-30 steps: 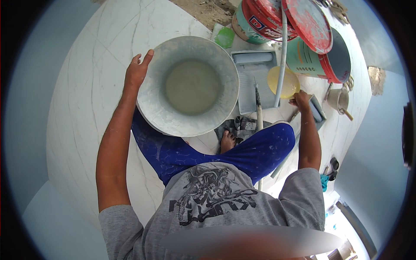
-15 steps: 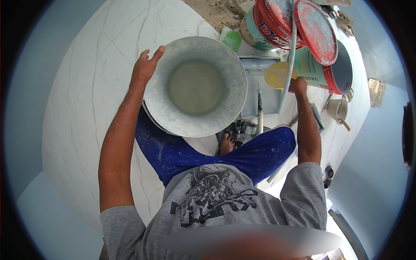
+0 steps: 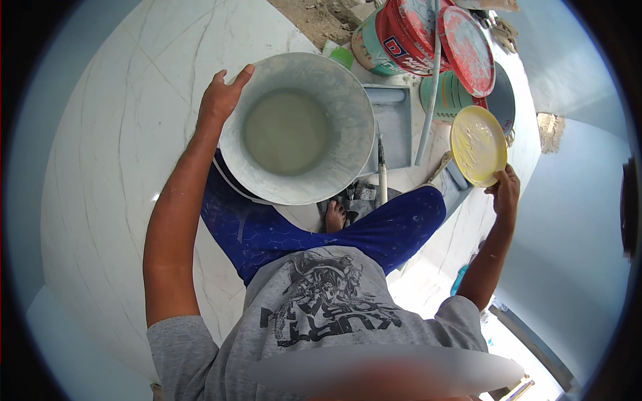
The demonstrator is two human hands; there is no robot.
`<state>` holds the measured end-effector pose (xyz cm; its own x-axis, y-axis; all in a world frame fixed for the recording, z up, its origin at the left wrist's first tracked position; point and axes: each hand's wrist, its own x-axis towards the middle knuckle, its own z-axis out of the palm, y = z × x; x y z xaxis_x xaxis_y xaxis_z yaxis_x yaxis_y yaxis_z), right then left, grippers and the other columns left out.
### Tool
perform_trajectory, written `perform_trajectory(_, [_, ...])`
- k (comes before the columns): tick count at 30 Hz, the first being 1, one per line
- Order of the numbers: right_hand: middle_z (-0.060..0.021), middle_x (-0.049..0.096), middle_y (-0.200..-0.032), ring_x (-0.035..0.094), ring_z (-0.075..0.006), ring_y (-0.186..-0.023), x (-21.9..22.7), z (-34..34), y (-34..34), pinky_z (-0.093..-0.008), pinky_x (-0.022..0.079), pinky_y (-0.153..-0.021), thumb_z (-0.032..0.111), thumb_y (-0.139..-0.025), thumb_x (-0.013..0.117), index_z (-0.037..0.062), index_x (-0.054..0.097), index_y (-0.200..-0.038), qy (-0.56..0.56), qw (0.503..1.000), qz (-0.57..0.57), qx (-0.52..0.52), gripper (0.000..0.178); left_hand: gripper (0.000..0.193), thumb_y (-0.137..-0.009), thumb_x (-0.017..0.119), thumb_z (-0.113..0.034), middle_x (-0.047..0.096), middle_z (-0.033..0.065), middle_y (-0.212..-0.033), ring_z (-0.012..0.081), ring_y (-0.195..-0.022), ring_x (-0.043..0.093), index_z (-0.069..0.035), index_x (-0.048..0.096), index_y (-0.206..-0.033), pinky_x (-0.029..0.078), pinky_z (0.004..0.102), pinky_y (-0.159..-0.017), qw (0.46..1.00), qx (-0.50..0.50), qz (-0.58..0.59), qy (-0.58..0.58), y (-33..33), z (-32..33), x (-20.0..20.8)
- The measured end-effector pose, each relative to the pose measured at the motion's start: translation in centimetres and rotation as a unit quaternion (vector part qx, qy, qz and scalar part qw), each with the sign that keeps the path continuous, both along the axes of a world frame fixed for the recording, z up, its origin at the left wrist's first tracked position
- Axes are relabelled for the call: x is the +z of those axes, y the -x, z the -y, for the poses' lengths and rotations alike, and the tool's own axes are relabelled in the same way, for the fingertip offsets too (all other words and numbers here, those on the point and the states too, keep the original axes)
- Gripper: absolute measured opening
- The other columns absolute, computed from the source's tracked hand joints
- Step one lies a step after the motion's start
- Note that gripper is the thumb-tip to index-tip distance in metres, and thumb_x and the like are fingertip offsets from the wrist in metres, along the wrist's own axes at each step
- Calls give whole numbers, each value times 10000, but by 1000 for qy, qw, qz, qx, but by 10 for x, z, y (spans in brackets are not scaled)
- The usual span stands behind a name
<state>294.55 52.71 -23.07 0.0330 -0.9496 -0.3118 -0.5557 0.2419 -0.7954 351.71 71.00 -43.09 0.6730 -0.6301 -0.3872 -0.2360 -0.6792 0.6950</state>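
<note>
A large pale grey bucket leans tilted between my legs, its mouth facing up at me. Cloudy greyish-green liquid lies in its bottom. My left hand grips the rim on the left, thumb on top and the other fingers partly hidden behind the wall. Out to the right, my right hand pinches the lower edge of a round yellow lid. Whitish residue smears the lid's raised-edged face. It is held up in front of the green pail, well apart from the bucket.
A grey paint tray with a roller lies right of the bucket, a white-handled brush near it. Red-lidded pails stand at the far right, a pale pipe crossing before them. A green scrap sits behind the bucket.
My right hand has swung right and nearer to me, lifting the yellow lid away from the tray and turning its smeared face into view. My left hand keeps its hold on the rim.
</note>
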Motion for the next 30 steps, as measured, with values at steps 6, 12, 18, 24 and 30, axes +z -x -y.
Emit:
perform_trajectory(6, [-110, 652, -880, 636, -159, -605, 20, -22, -126, -272, 543, -501, 84, -842, 516, -67, 538, -1196, -35, 981, -12, 193, 385, 1115, -731, 564, -810, 520, 308, -1331, 387, -1267, 505, 79, 421, -1389, 417, 413, -1043, 999, 1, 32, 18, 0, 4, -6])
perform_trajectory(12, [-186, 652, -879, 674, -250, -657, -88, -43, -270, -348, 560, -537, 58, -844, 538, -44, 512, -1188, -144, 886, -112, 427, 359, 1119, -724, 576, -804, 530, 295, -1326, 378, -1251, 523, 91, 426, -1379, 438, 418, -1024, 999, 20, 46, 12, 6, -1, 1])
perform_trajectory(18, [-344, 644, -937, 637, -481, -916, -233, -70, -368, -532, 498, -838, 60, -865, 455, -69, 499, -1177, 73, 774, -297, 555, 340, 1133, -707, 579, -816, 539, 263, -1322, 364, -1232, 543, 76, 415, -1386, 463, 443, -993, 998, 31, 50, 2, 10, -3, 9])
perform_trajectory(24, [-335, 651, -941, 642, -466, -941, -303, -90, -366, -523, 501, -846, 52, -881, 437, -105, 496, -1156, 120, 798, -257, 532, 321, 1147, -694, 587, -820, 531, 252, -1332, 356, -1250, 528, 60, 396, -1405, 462, 458, -996, 998, 25, 54, -33, 13, 0, 13])
perform_trajectory(30, [-265, 678, -841, 704, -336, -676, -298, -56, -353, -442, 573, -552, -8, -852, 458, -97, 520, -1137, -150, 782, -236, 557, 305, 1149, -701, 594, -810, 523, 277, -1334, 368, -1243, 530, 75, 387, -1405, 461, 438, -998, 999, 15, 45, -5, 13, 3, 14])
